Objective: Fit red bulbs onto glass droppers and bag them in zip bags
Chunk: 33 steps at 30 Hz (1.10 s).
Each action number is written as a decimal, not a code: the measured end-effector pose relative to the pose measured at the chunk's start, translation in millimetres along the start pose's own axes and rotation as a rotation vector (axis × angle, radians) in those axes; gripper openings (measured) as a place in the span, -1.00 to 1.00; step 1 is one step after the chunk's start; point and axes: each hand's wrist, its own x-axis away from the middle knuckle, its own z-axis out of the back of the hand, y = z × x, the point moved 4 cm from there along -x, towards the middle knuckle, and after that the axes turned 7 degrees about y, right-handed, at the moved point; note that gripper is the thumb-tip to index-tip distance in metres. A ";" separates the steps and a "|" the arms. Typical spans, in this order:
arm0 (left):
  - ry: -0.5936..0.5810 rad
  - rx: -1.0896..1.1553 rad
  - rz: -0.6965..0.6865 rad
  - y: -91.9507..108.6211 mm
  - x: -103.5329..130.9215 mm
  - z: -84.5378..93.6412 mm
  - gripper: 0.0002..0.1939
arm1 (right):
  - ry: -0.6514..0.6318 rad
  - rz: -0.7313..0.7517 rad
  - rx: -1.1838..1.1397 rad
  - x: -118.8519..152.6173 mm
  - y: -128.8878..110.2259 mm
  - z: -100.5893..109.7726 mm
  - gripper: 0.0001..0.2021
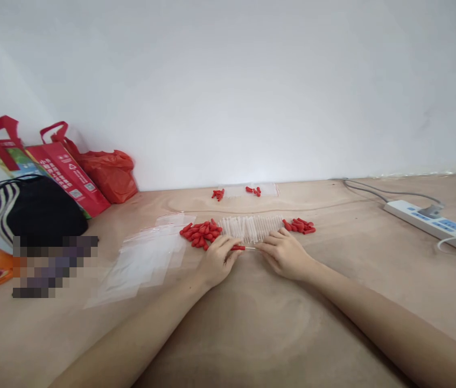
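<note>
My left hand is closed on a small red rubber-like piece in the middle of the table. A thin pale stick runs from that piece to the fingertips of my right hand, which pinch its other end. Behind both hands lies a row of clear thin tubes or sticks. A heap of red pieces is just beyond my left hand, and a smaller heap of red pieces lies right of the row, beyond my right hand.
Flat clear zip bags overlap on the wooden table, left of the heap. Near the wall are more small red pieces and a clear bag. Carrier bags and a black pouch stand left; a power strip lies right.
</note>
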 end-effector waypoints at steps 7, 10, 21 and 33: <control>0.033 -0.051 0.063 -4.0 3.3 2.2 -0.74 | 0.244 -0.505 0.057 8.8 53.9 0.1 -0.78; -0.013 -0.043 0.030 -2.1 3.5 -0.5 -0.82 | 0.221 -0.587 0.183 10.1 62.6 -4.3 -0.79; -0.053 -0.069 0.028 -2.4 3.8 -3.5 -0.88 | 0.056 -0.606 0.326 4.9 56.2 -20.9 -0.76; -0.064 -0.059 0.026 0.1 2.0 -1.8 -0.89 | 0.111 -0.746 0.226 9.3 72.1 -8.3 -0.75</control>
